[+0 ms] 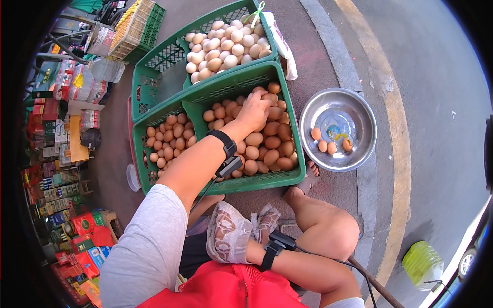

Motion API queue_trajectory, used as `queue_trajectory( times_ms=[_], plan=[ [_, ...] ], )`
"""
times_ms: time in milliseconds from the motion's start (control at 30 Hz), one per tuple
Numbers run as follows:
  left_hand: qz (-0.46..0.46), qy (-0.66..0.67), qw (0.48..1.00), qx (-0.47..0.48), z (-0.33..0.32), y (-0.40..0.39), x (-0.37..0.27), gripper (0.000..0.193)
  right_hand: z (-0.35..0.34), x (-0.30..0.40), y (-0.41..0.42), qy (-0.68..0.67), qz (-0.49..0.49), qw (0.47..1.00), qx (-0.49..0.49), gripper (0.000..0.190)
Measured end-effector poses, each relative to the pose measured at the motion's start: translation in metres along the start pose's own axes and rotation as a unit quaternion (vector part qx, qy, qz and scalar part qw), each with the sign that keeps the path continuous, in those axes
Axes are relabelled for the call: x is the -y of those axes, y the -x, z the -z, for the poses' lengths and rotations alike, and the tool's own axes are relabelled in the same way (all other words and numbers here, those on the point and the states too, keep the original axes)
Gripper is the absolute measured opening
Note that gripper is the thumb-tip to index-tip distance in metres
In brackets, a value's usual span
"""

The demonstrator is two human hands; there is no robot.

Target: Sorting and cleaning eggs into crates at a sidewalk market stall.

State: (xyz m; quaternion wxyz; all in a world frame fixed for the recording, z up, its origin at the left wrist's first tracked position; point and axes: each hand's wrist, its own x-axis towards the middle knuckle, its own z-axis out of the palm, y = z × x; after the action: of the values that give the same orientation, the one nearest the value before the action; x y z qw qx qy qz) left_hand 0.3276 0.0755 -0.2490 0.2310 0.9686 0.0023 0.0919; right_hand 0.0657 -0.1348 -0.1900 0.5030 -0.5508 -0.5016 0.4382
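Observation:
My bare left hand (254,110) reaches into the right compartment of a green plastic crate (246,186). Its bent fingers touch brown eggs (271,142) near the far corner; whether one is gripped cannot be made out. Smaller brown eggs (168,136) fill part of the left compartment. Close to my lap is my right hand (229,233), in a white glove with brown patches, its fingers hidden from view. Beside it lies another piece of similar glove fabric (266,223). Straps with small black devices circle both wrists.
A second green crate (154,73) with pale eggs (227,48) adjoins beyond. Right of the crates, a steel basin (338,92) holds several brown eggs, one broken with yolk visible. Packaged goods (57,192) line the left. A yellow-green container (423,265) stands at lower right.

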Motion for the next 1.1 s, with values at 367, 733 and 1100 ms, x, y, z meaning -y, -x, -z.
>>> queue_trajectory(
  times_ms=[367,733,1100],
  plan=[
    [0.172,-0.043,0.984,0.009,-0.012,-0.018,-0.009,0.042,-0.006,0.000,-0.012,0.019,0.005,1.000,0.009,0.022],
    [0.155,-0.118,0.981,-0.009,-0.003,-0.012,-0.004,0.050,0.020,-0.009,-0.003,0.011,0.039,0.999,-0.001,0.021],
    [0.159,0.335,0.928,0.037,0.163,0.126,-0.072,0.041,0.073,-0.007,-0.019,0.184,0.008,0.983,-0.019,0.021]
  ],
)
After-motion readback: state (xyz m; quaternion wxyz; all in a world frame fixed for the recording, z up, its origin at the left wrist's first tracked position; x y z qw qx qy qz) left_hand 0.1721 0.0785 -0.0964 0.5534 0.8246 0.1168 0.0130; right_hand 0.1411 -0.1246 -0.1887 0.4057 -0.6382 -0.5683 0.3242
